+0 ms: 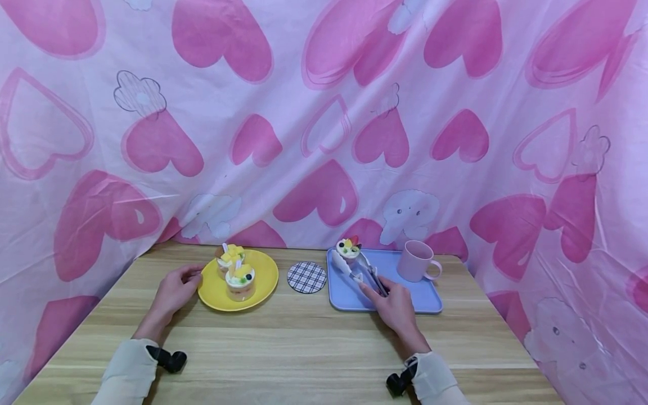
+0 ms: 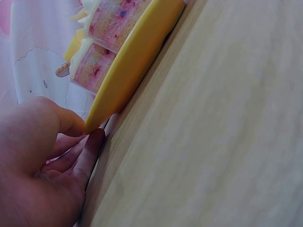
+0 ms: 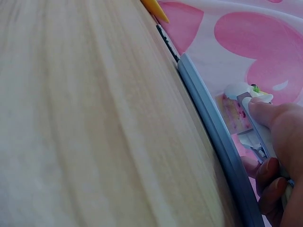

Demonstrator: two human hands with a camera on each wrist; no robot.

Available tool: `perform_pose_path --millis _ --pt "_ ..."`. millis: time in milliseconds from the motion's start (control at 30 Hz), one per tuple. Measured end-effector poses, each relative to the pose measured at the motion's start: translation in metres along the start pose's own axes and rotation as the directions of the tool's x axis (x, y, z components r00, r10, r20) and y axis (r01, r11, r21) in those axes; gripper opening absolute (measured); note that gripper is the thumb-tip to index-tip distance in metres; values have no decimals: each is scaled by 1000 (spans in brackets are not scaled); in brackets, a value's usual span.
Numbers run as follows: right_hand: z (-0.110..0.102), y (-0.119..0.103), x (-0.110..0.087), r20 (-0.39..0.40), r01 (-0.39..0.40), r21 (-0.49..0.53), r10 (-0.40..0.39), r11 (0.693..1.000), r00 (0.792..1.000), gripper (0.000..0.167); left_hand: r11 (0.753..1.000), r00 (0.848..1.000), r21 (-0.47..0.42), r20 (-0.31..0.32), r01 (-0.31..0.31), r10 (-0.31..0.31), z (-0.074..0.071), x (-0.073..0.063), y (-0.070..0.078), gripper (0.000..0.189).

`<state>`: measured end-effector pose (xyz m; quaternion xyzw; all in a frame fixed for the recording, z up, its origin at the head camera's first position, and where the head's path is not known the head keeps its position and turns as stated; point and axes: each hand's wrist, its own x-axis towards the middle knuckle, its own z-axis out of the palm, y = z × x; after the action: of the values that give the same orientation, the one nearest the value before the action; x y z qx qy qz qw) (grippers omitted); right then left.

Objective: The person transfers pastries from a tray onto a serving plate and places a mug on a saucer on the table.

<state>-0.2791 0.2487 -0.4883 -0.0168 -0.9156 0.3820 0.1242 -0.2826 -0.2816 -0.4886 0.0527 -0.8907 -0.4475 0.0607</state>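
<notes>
Nearest, two pale sleeves (image 1: 129,368) end at the wrists over a wood-grain table (image 1: 273,354). The person's right hand (image 1: 397,306), above the front of a blue tray (image 1: 430,302), grips a pair of tongs (image 1: 376,278) near the handle end. The left hand (image 1: 176,289) pinches the left rim of a yellow plate (image 1: 268,281), thumb on top and fingertips below. Two dessert cups (image 1: 240,289) stand close together on that plate, one in front of the other. Between plate and tray lies a round checked coaster (image 1: 306,277).

A pink mug (image 1: 414,261) stands on the tray, right of the tongs. Farther off, at the tray's back left corner, a fruit-topped cup (image 1: 349,248) sits between the tong tips. It lies ahead and to the left of the right hand, by far the nearer one; the tongs' long axis runs from that hand straight toward it, while the plate is well off to the left, past the coaster. Whether the cup's base touches the tray is hard to tell. A heart-patterned pink curtain (image 1: 319,194) hangs behind everything.
</notes>
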Motion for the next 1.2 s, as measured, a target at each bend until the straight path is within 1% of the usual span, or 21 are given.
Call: perform_pose_path --millis 233,400,533,767,967,1200 --pt "1 -1 -1 -6 12 8 -12 1000 1000 92 1000 1000 7 -4 -3 3 0 -1 0 46" --pt "2 -3 -1 7 -3 22 3 1000 1000 89 1000 1000 14 -7 -13 13 0 -1 0 45" --pt "3 -4 -2 10 -11 21 10 1000 1000 91 1000 1000 23 -9 -16 16 0 -1 -1 45" --pt "6 -6 -3 8 9 47 -10 999 1000 89 998 998 29 -25 -52 53 1 1 -2 42" --pt "8 -9 -5 7 18 43 -18 999 1000 93 999 999 18 -21 -42 43 1 0 -2 43" --pt "13 -16 -10 27 14 61 -16 998 1000 92 999 999 21 -21 -45 46 1 0 -1 43"
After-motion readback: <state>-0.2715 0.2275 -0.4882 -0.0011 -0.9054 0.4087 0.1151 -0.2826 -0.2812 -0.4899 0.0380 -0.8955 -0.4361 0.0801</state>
